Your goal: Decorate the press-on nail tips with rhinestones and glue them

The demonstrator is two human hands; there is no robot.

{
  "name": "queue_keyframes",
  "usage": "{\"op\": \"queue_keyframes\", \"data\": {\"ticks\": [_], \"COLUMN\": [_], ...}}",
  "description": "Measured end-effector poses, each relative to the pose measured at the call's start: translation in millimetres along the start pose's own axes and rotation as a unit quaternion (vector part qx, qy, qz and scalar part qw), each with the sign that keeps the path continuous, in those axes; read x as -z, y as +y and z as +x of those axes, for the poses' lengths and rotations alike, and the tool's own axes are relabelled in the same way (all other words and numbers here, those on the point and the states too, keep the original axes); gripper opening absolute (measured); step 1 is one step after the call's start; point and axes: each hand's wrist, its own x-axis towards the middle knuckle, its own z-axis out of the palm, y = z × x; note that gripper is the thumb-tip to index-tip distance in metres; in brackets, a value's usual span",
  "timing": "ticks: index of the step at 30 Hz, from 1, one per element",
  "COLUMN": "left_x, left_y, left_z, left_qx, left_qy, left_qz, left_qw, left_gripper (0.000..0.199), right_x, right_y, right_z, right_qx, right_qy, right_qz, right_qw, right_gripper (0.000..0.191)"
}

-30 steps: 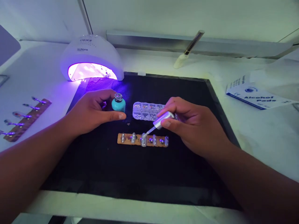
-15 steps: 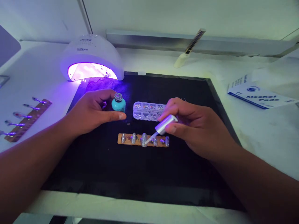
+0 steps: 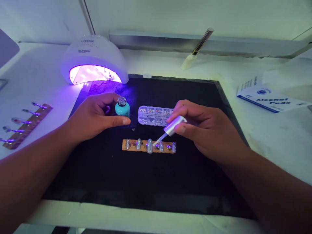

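My left hand is closed around an uncapped turquoise bottle above the black mat. Between the thumb and fingers of my right hand is the silver-capped brush, slanting down to the left. Its tip is at the right side of the middle nail on a wooden strip that bears several shiny nail tips; whether it touches is hard to tell. Behind the strip lies a clear compartment case of small gems, its right end hidden by my right hand.
A lit nail lamp stands at the back left. On the left lies a second strip with nails. A brush with a dark handle is at the back, an Alcohol Pads box at the right.
The brush tip has moved from the lower part of the middle nail up and to its right side, and my right hand has risen slightly. My left hand still holds the bottle.
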Motion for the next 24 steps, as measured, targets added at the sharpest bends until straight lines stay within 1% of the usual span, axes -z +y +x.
{"op": "queue_keyframes", "data": {"ticks": [3, 6, 10, 15, 18, 21, 24], "left_x": [-0.5, -0.5, -0.3, -0.1, 0.2, -0.1, -0.4], "left_y": [-0.1, 0.1, 1.5, 1.6, 0.5, 0.3, 0.7], "left_z": [0.2, 0.2, -0.2, -1.3, -1.7, -1.6, -0.9], "left_qx": [0.002, 0.009, 0.013, 0.01, 0.01, 0.009, 0.01], "left_qy": [0.001, 0.0, 0.002, 0.002, 0.003, 0.002, 0.004], "left_qz": [0.002, 0.007, 0.011, 0.006, 0.007, 0.006, 0.011], "left_qw": [1.0, 1.0, 1.0, 1.0, 1.0, 1.0, 1.0], "left_gripper": [0.021, 0.022, 0.022, 0.021, 0.021, 0.021, 0.022], "right_x": [-0.2, -0.9, -1.7, -0.3, 1.3, 1.2, -0.9], "right_y": [-0.7, 1.2, 4.3, 2.2, 1.1, 1.9, 2.2], "right_z": [-1.6, -2.2, -0.5, 1.0, 0.5, -0.4, -0.5], "right_qx": [0.001, 0.013, 0.034, 0.008, -0.001, 0.021, 0.045], "right_qy": [-0.021, -0.047, -0.046, -0.023, -0.024, -0.048, -0.08], "right_qz": [0.02, 0.021, -0.001, -0.026, -0.007, 0.02, 0.019], "right_qw": [1.0, 0.999, 0.998, 0.999, 1.0, 0.998, 0.996], "right_gripper": [0.043, 0.038, 0.03, 0.044, 0.048, 0.045, 0.042]}}
